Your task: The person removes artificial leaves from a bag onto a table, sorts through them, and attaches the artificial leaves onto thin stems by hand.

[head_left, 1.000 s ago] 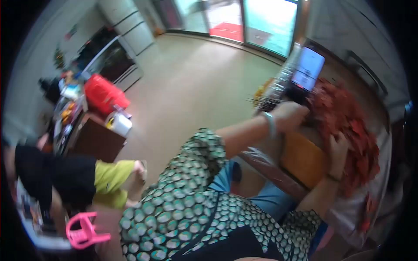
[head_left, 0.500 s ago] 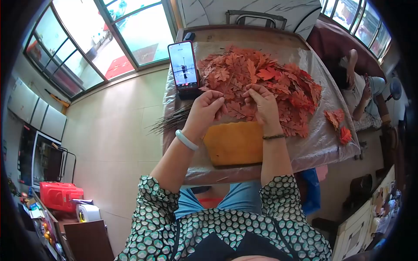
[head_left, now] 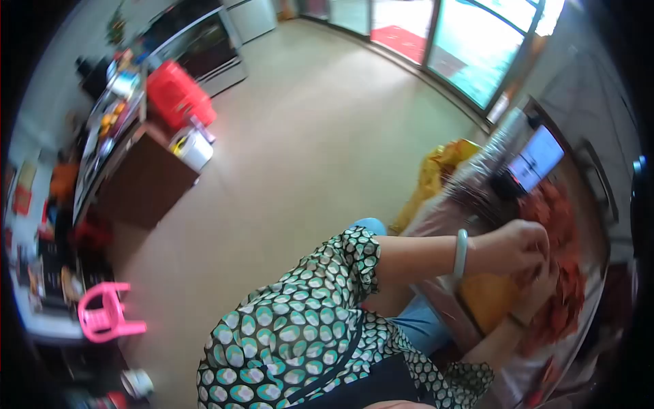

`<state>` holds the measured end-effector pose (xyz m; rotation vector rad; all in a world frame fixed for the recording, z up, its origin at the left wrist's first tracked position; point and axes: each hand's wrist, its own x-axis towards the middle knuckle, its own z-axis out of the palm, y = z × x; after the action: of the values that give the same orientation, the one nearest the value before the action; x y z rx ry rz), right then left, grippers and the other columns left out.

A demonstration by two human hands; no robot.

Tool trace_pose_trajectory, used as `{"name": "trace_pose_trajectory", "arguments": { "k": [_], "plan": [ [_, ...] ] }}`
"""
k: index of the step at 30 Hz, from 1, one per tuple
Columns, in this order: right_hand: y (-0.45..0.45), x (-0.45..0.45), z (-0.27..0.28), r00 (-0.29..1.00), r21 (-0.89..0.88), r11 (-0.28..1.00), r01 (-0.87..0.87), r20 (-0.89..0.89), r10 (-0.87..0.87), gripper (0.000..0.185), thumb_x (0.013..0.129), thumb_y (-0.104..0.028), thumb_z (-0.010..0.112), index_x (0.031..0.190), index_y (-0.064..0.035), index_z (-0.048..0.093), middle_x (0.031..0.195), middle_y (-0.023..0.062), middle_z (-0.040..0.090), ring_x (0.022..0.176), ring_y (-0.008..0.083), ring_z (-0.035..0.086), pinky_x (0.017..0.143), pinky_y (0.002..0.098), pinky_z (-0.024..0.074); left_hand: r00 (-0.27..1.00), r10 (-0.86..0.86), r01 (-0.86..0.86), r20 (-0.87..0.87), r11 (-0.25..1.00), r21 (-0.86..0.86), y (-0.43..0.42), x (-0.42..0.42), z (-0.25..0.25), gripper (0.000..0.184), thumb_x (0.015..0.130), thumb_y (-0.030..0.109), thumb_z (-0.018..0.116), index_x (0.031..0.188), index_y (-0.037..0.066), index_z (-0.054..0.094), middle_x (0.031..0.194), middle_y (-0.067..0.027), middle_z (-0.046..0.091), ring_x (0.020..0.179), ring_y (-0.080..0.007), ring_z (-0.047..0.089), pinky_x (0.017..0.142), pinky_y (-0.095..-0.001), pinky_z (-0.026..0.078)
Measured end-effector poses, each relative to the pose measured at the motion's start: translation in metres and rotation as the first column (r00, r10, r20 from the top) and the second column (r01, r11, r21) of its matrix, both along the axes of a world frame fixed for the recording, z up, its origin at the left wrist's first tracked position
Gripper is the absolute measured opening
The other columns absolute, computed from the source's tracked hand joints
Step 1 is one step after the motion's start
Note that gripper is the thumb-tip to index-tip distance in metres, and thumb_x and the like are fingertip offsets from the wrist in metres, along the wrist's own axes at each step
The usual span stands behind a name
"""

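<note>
My left hand [head_left: 512,248], with a pale bangle on its wrist, is closed with its fingers curled together. Close beside it, my right hand [head_left: 540,288] also looks closed, though motion blurs it. Whatever the fingers pinch is too small and blurred to make out. Both hands are over the table near the pile of red-orange artificial leaves [head_left: 571,271]. Partly hidden below my forearms lies a flat yellow-orange piece [head_left: 485,300]. An upright phone [head_left: 537,159] with a lit screen stands past my left hand. Thin dark stems [head_left: 480,204] lie near it.
Clear plastic covers the table [head_left: 443,235]. A yellow bag [head_left: 436,174] is beside the table's left edge. Across the floor are a pink stool [head_left: 105,313], a red case [head_left: 176,92], a brown cabinet [head_left: 146,177] and a white bucket [head_left: 194,150]. Glass doors [head_left: 477,54] stand behind.
The view has swung sharply left, so the table and hands now appear at the right, tilted and blurred. My hands have come closer together. More floor and furniture show.
</note>
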<state>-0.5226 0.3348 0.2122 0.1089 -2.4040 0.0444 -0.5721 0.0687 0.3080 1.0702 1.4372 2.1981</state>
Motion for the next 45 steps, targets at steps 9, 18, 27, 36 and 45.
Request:
{"name": "trace_pose_trajectory", "arguments": {
  "k": [9,18,27,36,45],
  "plan": [
    [0.071,-0.172,-0.083,0.985,0.009,0.993,-0.120,0.125,0.118,0.034,0.088,-0.020,0.054,0.120,-0.0079,0.057,0.120,0.0165,0.057,0.105,0.0309,0.058,0.085,0.0397,0.0486,0.896,0.363,-0.413,-0.257,0.894,-0.176,-0.022,-0.052,-0.043,0.010,0.084,0.005,0.055,0.091,0.001,0.059,0.068,-0.0085,0.065,0.059,-0.0172,0.065,0.054,-0.0314,0.051],
    [-0.100,-0.328,-0.075,0.816,-0.210,0.836,-0.506,0.197,0.544,0.030,0.090,-0.019,0.054,0.117,-0.0070,0.056,0.114,0.0149,0.058,0.099,0.0275,0.058,0.081,0.0371,0.0485,0.748,0.647,-0.664,-0.151,0.732,-0.151,-0.110,-0.089,-0.023,0.009,0.086,0.006,0.054,0.091,0.000,0.058,0.066,-0.0073,0.064,0.064,-0.0175,0.063,0.057,-0.0319,0.047],
    [-0.155,-0.352,-0.050,0.750,-0.195,0.799,-0.569,0.277,0.601,0.026,0.091,-0.018,0.054,0.115,-0.0061,0.056,0.109,0.0133,0.060,0.093,0.0240,0.058,0.077,0.0345,0.0484,0.600,0.708,-0.768,-0.372,0.640,-0.021,-0.111,-0.108,0.000,0.011,0.083,0.005,0.055,0.089,-0.001,0.061,0.063,-0.0052,0.066,0.053,-0.0127,0.062,0.048,-0.0275,0.048],
    [-0.171,-0.367,-0.034,0.717,-0.153,0.778,-0.610,0.311,0.623,0.023,0.092,-0.017,0.053,0.112,-0.0052,0.056,0.103,0.0117,0.061,0.087,0.0205,0.059,0.074,0.0320,0.0483,0.592,0.727,-0.784,-0.348,0.620,-0.039,-0.127,-0.106,0.018,0.010,0.084,0.006,0.056,0.088,-0.001,0.062,0.064,-0.0060,0.066,0.054,-0.0137,0.063,0.049,-0.0279,0.049],
    [-0.167,-0.368,-0.027,0.720,-0.156,0.773,-0.615,0.290,0.631,0.019,0.094,-0.016,0.053,0.109,-0.0042,0.056,0.098,0.0101,0.062,0.081,0.0171,0.059,0.070,0.0294,0.0482,0.586,0.736,-0.779,-0.338,0.627,0.015,-0.122,-0.103,0.019,0.010,0.085,0.006,0.057,0.089,-0.002,0.062,0.065,-0.0063,0.067,0.055,-0.0132,0.063,0.049,-0.0278,0.049]
  ]
}}
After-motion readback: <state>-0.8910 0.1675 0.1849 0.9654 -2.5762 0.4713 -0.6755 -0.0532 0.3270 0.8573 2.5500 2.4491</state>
